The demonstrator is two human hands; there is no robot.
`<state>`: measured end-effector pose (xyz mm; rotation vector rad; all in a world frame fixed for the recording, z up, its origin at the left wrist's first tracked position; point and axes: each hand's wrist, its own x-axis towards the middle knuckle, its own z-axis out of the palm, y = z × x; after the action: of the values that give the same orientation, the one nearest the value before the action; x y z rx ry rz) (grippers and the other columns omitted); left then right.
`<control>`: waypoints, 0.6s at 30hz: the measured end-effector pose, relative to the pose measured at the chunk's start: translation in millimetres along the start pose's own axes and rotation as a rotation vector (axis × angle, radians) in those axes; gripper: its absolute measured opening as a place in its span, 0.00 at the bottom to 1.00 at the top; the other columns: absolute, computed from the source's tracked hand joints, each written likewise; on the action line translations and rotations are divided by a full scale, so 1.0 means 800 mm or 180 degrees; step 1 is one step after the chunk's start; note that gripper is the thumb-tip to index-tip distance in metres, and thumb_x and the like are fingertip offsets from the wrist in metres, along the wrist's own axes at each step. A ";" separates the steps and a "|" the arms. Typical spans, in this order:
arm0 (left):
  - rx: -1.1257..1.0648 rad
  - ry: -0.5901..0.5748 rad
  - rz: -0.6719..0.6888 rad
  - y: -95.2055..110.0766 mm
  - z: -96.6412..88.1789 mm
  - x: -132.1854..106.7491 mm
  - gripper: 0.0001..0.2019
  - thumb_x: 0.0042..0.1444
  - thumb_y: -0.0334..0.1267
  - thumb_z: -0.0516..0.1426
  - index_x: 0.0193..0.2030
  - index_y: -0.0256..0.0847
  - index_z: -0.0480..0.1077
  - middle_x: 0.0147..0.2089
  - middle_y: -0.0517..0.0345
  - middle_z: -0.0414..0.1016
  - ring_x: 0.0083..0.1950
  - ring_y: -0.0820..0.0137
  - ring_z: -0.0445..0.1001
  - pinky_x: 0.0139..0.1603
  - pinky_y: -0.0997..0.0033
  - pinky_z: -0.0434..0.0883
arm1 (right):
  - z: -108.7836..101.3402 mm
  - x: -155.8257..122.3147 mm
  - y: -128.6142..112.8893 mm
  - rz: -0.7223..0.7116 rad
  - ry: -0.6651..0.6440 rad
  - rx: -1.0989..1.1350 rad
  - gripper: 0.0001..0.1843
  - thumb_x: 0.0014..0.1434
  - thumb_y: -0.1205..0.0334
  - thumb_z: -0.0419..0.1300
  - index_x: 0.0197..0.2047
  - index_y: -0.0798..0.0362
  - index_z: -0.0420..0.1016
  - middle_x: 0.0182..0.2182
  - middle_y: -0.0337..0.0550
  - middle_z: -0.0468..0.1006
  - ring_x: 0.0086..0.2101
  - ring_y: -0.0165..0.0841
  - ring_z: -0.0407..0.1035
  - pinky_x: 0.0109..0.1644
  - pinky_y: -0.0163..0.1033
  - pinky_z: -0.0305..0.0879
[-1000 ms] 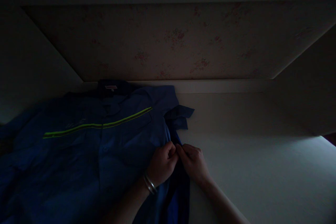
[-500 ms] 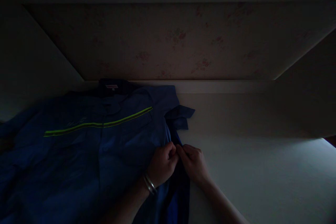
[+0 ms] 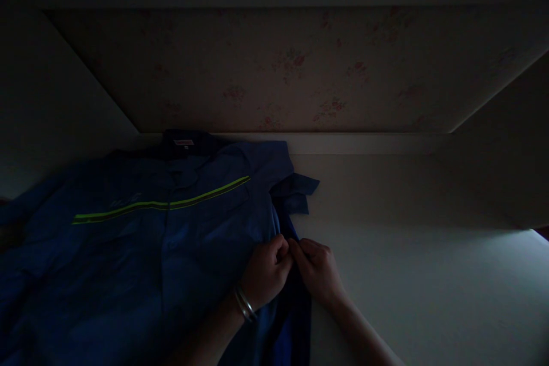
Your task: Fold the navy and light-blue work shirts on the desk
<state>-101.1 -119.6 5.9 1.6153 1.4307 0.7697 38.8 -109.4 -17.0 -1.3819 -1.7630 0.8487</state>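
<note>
A blue work shirt [image 3: 206, 229] with a yellow-green stripe across its chest lies front up, collar away from me. My left hand [image 3: 266, 271], with a metal bangle [image 3: 245, 303] on the wrist, pinches the shirt's right-hand side edge. Beside it my right hand [image 3: 319, 269] is closed at the same edge, thumb and fingertips meeting those of the left. Both hands appear to grip the shirt's cloth, though the fingers hide most of it. Darker blue fabric [image 3: 294, 309] hangs below the hands. A folded sleeve end [image 3: 300, 186] sticks out above them.
The shirt rests on a pale flat surface [image 3: 407, 274] that stretches to the right. Behind it stands a pale ledge [image 3: 364, 143] and a panel with a floral pattern [image 3: 295, 68]. A dark side panel [image 3: 501, 166] rises at the right. The light is dim.
The view has shifted very slightly. Both hands stay closed at the same spot on the shirt, and the shirt lies as before.
</note>
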 end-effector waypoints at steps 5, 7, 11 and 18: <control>-0.0035 0.0008 -0.0003 0.001 0.000 0.000 0.11 0.57 0.34 0.51 0.25 0.44 0.54 0.21 0.68 0.54 0.24 0.74 0.56 0.29 0.70 0.52 | -0.002 0.000 -0.002 0.0050 -0.0041 0.0083 0.26 0.65 0.50 0.52 0.18 0.51 0.58 0.17 0.34 0.60 0.20 0.25 0.56 0.26 0.35 0.49; -0.0054 -0.0008 0.0007 0.001 0.000 -0.001 0.11 0.56 0.34 0.51 0.25 0.44 0.54 0.22 0.68 0.54 0.24 0.74 0.56 0.29 0.70 0.53 | -0.002 0.000 -0.002 0.0057 -0.0059 0.0073 0.25 0.65 0.50 0.52 0.18 0.52 0.58 0.17 0.34 0.60 0.20 0.25 0.56 0.26 0.35 0.49; -0.0016 -0.0043 0.0026 -0.001 0.001 -0.001 0.10 0.56 0.34 0.51 0.25 0.44 0.54 0.22 0.68 0.55 0.25 0.74 0.56 0.29 0.70 0.52 | -0.002 0.000 -0.001 -0.0004 -0.0058 0.0066 0.25 0.65 0.51 0.52 0.18 0.51 0.60 0.17 0.34 0.60 0.20 0.25 0.56 0.26 0.35 0.49; -0.0011 -0.0042 0.0023 0.000 0.001 0.000 0.11 0.57 0.35 0.50 0.25 0.44 0.54 0.22 0.68 0.55 0.25 0.74 0.57 0.30 0.70 0.52 | 0.000 -0.001 0.002 -0.0011 -0.0067 0.0082 0.25 0.66 0.51 0.52 0.18 0.51 0.59 0.17 0.34 0.61 0.20 0.26 0.56 0.26 0.35 0.49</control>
<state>-100.5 -119.7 5.8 1.6209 1.4143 0.7639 39.9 -109.8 -18.1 -1.3575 -1.7639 0.8840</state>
